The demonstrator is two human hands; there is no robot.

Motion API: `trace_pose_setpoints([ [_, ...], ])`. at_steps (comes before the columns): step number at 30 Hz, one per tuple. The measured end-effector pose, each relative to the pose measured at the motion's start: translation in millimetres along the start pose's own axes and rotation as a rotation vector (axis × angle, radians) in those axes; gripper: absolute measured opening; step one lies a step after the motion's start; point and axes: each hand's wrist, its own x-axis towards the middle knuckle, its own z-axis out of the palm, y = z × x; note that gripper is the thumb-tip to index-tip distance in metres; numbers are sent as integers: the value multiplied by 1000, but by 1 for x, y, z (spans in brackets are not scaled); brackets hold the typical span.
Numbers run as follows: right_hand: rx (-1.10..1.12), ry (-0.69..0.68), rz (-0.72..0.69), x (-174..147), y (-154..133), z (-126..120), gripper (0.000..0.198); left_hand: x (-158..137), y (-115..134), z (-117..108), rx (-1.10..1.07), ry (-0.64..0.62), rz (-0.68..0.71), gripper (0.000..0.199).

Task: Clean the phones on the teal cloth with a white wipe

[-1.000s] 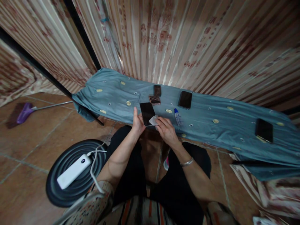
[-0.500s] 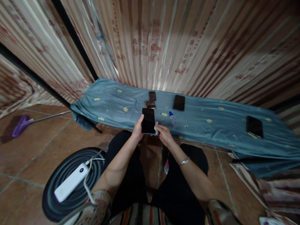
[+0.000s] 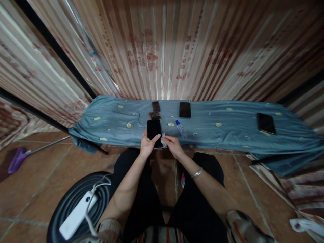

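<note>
Over to the translucent bottle point(image 3: 181, 129): lying on the teal patterned cloth point(image 3: 215, 135), with the blue cap point(image 3: 177, 122) pointed toward the striped curtain point(image 3: 164, 44). Impossible to make out the contents from here. Down at lower left, a round black ribbed stand point(image 3: 104, 199), bearing a white power bank point(image 3: 77, 216) crossed by a pale cable point(image 3: 89, 222).

And into the hands! Gripping a black smartphone point(image 3: 154, 128) in the left hand point(image 3: 147, 144), closed around the near end, with thumb laid across the dark screen. Held screen up, over the near edge of the cloth. Pinching a crumpled white wipe point(image 3: 164, 141) in the right hand point(image 3: 174, 145), fingertips nearly together, right by the phone's right side; too close to call contact. Angling both forearms inward over dark trousers, with a silver bracelet point(image 3: 197, 172) on the right wrist.

Now the edges. Just past the phone's far end, a blurred item point(image 3: 154, 116), then a small dark rectangle point(image 3: 156, 106). Near the back edge, a dark smartphone point(image 3: 185, 110); well off to the right, another phone point(image 3: 266, 124). Between bottle and that last phone, a broad run of cloth; more cloth leftward, reaching a black pole point(image 3: 58, 125).
</note>
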Motion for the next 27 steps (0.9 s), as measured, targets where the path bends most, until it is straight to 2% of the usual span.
trace_pose_setpoints([
  [4,-24,-7,-36,-1,-3,-3,44,-1,-1,0,28,-36,11,57],
  [10,-91,-43,-84,1,-6,-13,40,-3,-7,7,18,-144,-50,54],
  [19,-238,-115,-196,-5,-10,-11,41,-19,-1,14,-277,-269,-276,53],
  [24,-274,-140,-226,-6,-5,-5,40,-21,3,14,-318,-278,-355,41],
  [27,-296,-120,-263,-4,0,-5,39,-21,4,13,-296,-278,-395,40],
])
